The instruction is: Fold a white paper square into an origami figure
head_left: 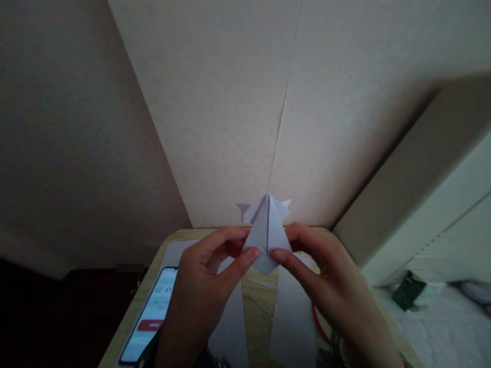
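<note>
A white folded paper figure [267,225] is held up above the small table, its pointed top toward the wall and small flaps sticking out at both upper sides. My left hand [217,278] pinches its lower left edge, thumb on the front and fingers behind. On the lower right edge, my right hand [320,268] grips the same way, thumb near the centre crease. The fingertips behind the paper are partly hidden. White paper sheets [293,312] lie on the table below, partly covered by my hands.
A phone [151,312] with a lit timer screen lies at the table's left. The wooden table [259,335] meets a wall [230,128]. Part of a red loop [320,324] shows by my right wrist. A dark green packet [408,290] lies on a white surface at right.
</note>
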Available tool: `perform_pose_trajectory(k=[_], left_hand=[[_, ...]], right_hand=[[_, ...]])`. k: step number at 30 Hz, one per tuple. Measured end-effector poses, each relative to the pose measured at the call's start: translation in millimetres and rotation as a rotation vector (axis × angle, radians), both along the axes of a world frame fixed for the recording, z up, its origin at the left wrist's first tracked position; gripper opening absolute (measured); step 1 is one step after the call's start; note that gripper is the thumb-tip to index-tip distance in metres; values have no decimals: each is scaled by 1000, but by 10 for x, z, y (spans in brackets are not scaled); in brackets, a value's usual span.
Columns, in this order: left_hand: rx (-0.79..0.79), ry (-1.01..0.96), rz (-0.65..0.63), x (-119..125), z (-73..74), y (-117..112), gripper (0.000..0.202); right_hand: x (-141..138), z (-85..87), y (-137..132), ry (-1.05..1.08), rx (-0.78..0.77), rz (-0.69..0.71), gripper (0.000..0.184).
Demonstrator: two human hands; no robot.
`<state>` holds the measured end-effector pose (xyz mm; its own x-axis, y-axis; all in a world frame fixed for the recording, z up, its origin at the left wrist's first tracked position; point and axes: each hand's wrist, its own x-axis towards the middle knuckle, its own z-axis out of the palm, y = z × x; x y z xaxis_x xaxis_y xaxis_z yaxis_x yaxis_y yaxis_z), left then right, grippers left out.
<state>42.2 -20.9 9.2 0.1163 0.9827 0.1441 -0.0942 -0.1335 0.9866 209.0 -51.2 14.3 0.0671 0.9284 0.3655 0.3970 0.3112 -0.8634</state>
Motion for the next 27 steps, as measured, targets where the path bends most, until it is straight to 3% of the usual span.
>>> perform_pose_trajectory(k=[6,10,14,17,21,27], left_hand=[[-43,-85,-5,58,36,6,9],[-22,-17,-111,53,24,31,9],[13,50,-118,24,28,40,7],[51,113,-146,12,28,35,5],[108,147,-5,37,-2,41,6],[116,-169,129,79,-23,70,16]], right_hand=[[10,-17,15,64,-5,-10,14],[16,-15,5,28,0,29,13],[-3,5,-13,1,16,48,10],[-12,17,-14,-30,0,14,19],[19,13,-9,-86,8,5,23],[54,4,-26,-162,46,35,23]])
